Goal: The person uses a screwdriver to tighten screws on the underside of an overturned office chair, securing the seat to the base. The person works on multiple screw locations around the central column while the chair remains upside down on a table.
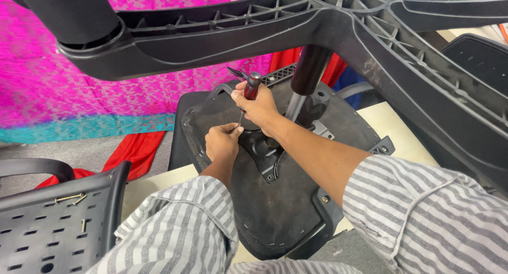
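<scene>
An office chair lies upside down, its black seat underside (275, 200) facing up. My right hand (257, 106) grips the red and black handle of a screwdriver (250, 89), held upright with its tip down at the seat's metal plate (264, 152). My left hand (222, 142) pinches the lower shaft near the tip, steadying it. The chair's gas column (307, 75) rises from the plate to the black star base (317, 25), which spreads across the top of the view.
A black perforated chair back (58, 221) lies at the lower left with a few loose screws (71, 198) on it. Pink and teal cloth (63, 99) and red cloth (132, 152) cover the floor behind. A pale board (407, 136) sits under the seat.
</scene>
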